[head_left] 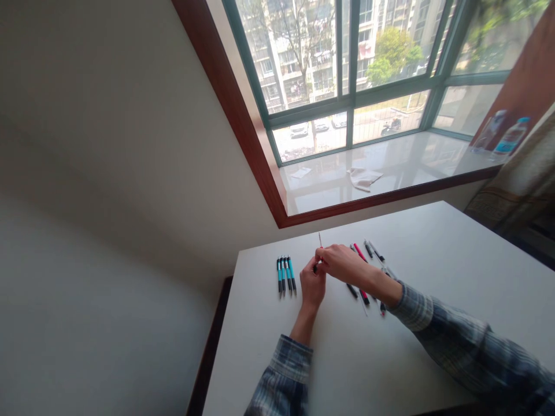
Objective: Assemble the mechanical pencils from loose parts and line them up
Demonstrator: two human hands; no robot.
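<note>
My left hand (313, 284) is closed around a small dark pen part (315, 268), mostly hidden by the fingers. Touching it from the right, my right hand (340, 260) pinches a thin pen refill (319, 238), whose slim end sticks up above the fingers. To the left of both hands, several teal and black pens (286, 276) lie side by side in a row. Under and beyond my right forearm are loose pen parts: a pink barrel (359, 251), a black grip piece (352, 290) and a grey and black piece (368, 249). Some of them are covered by the arm.
The white table (260, 346) stands against the wall under a window. On the sill (403, 167) lie a crumpled cloth (364, 178) and a piece of paper (301, 173). A plastic bottle (511, 138) stands at the sill's right end, near a curtain (507, 190).
</note>
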